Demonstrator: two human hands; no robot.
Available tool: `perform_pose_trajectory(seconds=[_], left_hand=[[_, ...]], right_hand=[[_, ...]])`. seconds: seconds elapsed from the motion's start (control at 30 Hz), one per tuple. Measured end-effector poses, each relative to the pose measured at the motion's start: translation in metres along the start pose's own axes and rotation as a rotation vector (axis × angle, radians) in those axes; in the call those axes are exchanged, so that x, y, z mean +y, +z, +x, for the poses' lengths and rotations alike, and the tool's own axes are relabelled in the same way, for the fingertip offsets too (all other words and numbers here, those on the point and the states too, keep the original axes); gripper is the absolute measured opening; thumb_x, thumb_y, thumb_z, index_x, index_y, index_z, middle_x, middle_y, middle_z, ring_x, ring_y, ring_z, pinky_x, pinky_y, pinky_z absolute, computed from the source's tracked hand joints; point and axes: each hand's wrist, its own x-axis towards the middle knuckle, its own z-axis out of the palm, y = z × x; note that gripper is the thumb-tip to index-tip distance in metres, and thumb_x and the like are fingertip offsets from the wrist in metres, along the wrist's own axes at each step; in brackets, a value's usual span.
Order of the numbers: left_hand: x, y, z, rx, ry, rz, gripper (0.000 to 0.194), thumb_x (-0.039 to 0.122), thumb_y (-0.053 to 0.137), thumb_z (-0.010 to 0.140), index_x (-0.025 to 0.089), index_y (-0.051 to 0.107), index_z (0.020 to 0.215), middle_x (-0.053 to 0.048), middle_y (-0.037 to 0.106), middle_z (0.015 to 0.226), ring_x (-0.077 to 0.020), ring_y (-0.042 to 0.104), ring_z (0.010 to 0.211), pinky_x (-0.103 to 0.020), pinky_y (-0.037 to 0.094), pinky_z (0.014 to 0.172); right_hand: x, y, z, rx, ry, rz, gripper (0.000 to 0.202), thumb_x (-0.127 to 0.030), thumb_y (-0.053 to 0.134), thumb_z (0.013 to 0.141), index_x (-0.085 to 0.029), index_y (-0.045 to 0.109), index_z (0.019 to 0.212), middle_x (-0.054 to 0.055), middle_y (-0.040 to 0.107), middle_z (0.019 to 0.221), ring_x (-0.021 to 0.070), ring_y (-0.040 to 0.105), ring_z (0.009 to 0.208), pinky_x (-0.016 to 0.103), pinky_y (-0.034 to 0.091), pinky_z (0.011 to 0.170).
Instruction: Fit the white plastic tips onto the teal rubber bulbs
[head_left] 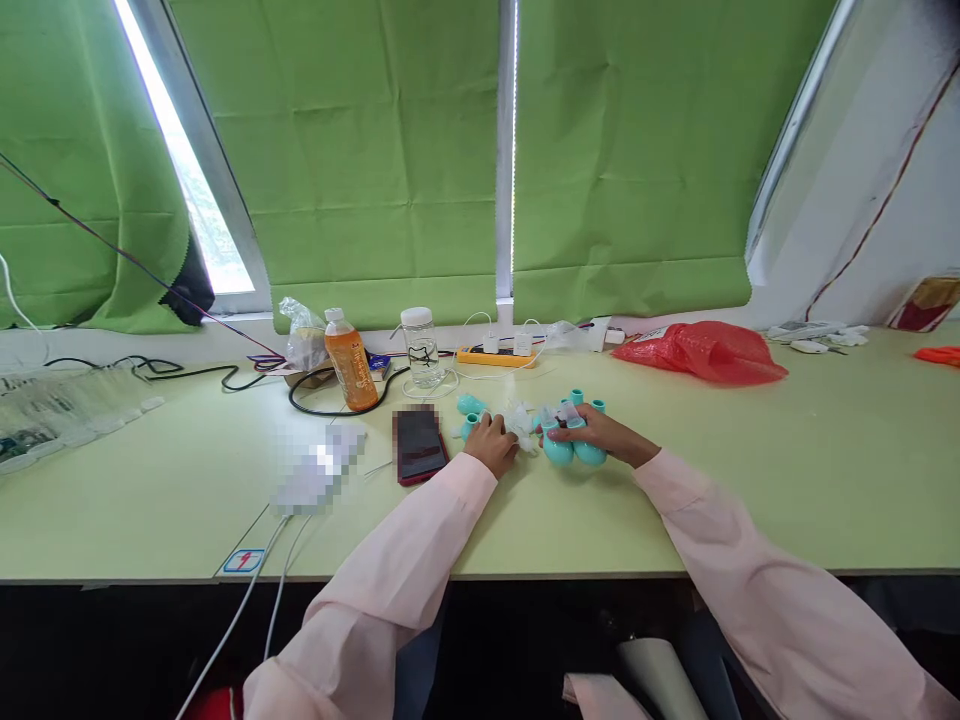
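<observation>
My right hand (606, 433) is closed around a cluster of teal round-bottomed plastic pieces (574, 452) with short tubular necks. Clear plastic bits sit at the near side of that cluster. To the left, my left hand (493, 446) reaches down with bent fingers at a small heap of translucent plastic pieces (519, 422). Its fingertips are partly hidden, and I cannot make out what is between them. Just beyond it, a loose teal piece (471, 404) lies on the table, with another teal tube (469, 424) beside the fingers.
On the pale table (570, 530), a phone (418, 442) lies left of my left hand. Behind stand an orange drink bottle (351, 362), a clear jar (421, 350) and a yellow power strip (480, 357) with cables. A red plastic bag (705, 352) lies back right.
</observation>
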Motion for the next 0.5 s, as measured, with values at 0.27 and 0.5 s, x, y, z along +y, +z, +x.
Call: perform_pose_trajectory(seconds=[0.27, 0.5], left_hand=[[0.005, -0.01, -0.003, 0.129, -0.094, -0.25, 0.026, 0.01, 0.041, 0.073, 0.014, 0.06, 0.091, -0.008, 0.055, 0.078, -0.0191, 0.05, 0.078, -0.033, 0.041, 0.07], [0.009, -0.013, -0.004, 0.182, -0.088, -0.686, 0.026, 0.022, 0.058, 0.064, 0.015, 0.059, 0.089, 0.001, 0.052, 0.063, -0.0089, 0.049, 0.056, -0.018, 0.04, 0.049]], right_hand=[[0.009, 0.025, 0.004, 0.027, -0.079, -0.066, 0.036, -0.042, 0.066, 0.052, -0.015, 0.063, 0.076, 0.001, 0.059, 0.067, 0.0149, 0.052, 0.058, 0.026, 0.042, 0.051], [0.011, 0.035, 0.003, 0.244, -0.134, -0.142, 0.026, -0.036, 0.065, 0.056, -0.013, 0.061, 0.068, 0.001, 0.055, 0.061, 0.0143, 0.048, 0.058, 0.027, 0.038, 0.056]])
